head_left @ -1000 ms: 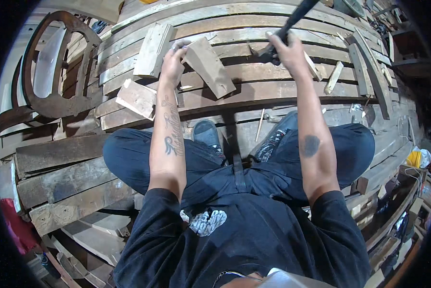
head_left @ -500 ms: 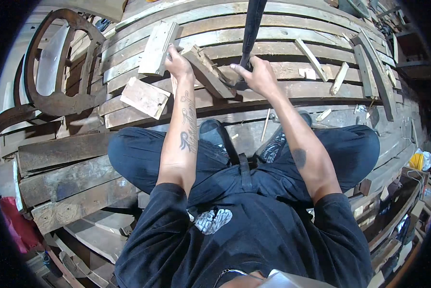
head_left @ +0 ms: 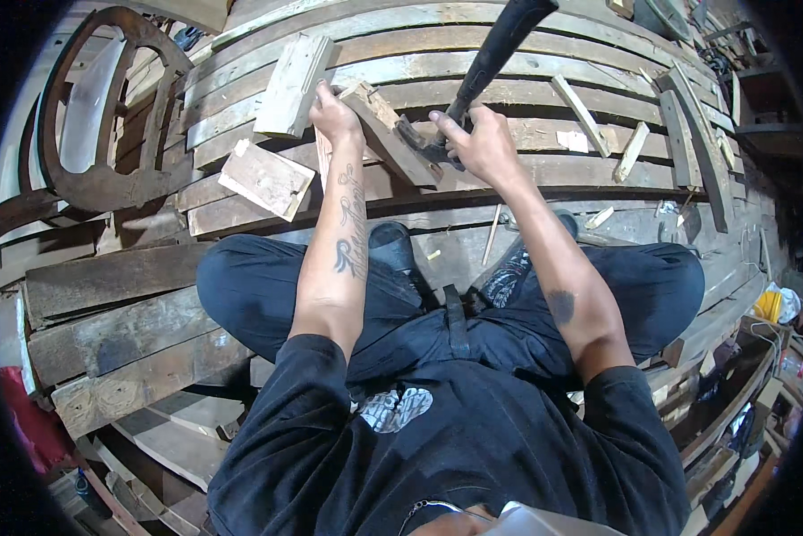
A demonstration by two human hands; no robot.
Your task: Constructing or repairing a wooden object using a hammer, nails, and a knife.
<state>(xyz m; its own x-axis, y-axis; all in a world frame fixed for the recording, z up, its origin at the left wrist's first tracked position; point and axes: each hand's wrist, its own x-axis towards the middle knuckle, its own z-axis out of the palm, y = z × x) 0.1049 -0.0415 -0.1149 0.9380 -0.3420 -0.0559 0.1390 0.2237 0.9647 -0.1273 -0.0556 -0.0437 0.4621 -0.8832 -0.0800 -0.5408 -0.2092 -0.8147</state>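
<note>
My left hand (head_left: 337, 121) is closed on a short wooden block (head_left: 388, 143), which is tilted on edge with a splintered pale face. My right hand (head_left: 480, 143) grips a black-handled metal tool (head_left: 497, 45), apparently a hammer, near its head. The head lies against the block's right side, its exact contact partly hidden, and the handle slants up to the right. Beside my left hand lie a pale board (head_left: 290, 85) and a flat offcut (head_left: 263, 179).
I sit cross-legged on weathered slats (head_left: 580, 40). A curved dark wooden frame (head_left: 115, 183) stands at the left. Loose narrow pieces (head_left: 578, 112) and a long board (head_left: 696, 147) lie to the right. Stacked planks (head_left: 115, 322) are at lower left, a yellow object (head_left: 769, 302) at far right.
The block has turned onto its edge, with my left hand lower on it. My right hand and the tool have moved left to the block; the handle swung upright, then tilted back rightward.
</note>
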